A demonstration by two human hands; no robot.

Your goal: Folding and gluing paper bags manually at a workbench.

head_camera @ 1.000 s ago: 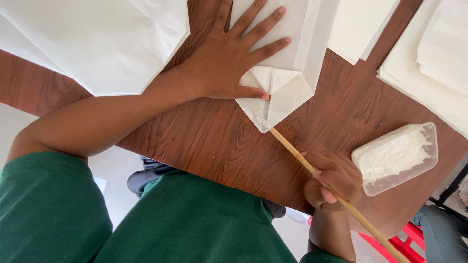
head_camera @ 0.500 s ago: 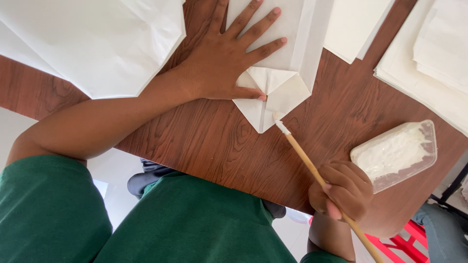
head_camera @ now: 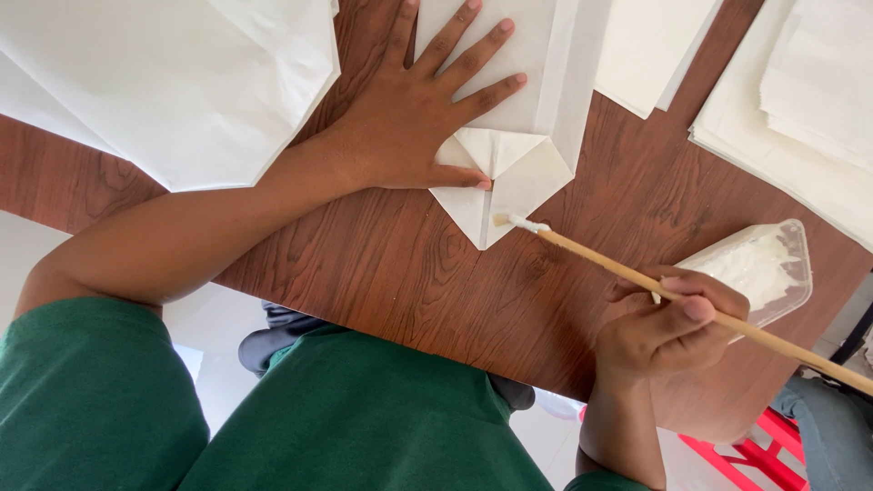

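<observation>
Paper bag (head_camera: 509, 118), white, lies flat on the wood-grain tabletop (head_camera: 382, 273), its folded bottom with a pointed flap turned towards us. We note our left hand (head_camera: 409, 118) resting on it palm down, fingers spread wide, the thumb laid along the fold line of the flap; this grip is splayed flat and pinches nothing, only pressing the paper to the tabletop.

Brush (head_camera: 673, 291), long, with a pale wooden handle: our right hand (head_camera: 668, 332) has its grip pressed together around the handle, thumb and fingers pinching it about midway. The bristle tip, coated in white paste, sits at the right edge of the pointed flap; whether it touches the paper we cannot tell. The handle slants down and to the right, out past the hand.

Paste tray (head_camera: 768, 268), clear plastic, shallow, holding white paste, stands on the tabletop just behind the right hand, near the edge.

Large white sheet (head_camera: 173, 82), lying at the upper left beside the left wrist.

Stacks of white paper (head_camera: 800, 118), at the upper right, well apart from the bag, with one more folded piece (head_camera: 650, 50) between them and the bag.

Green sleeves (head_camera: 91, 400) and shirt fill the lower part of the view.
</observation>
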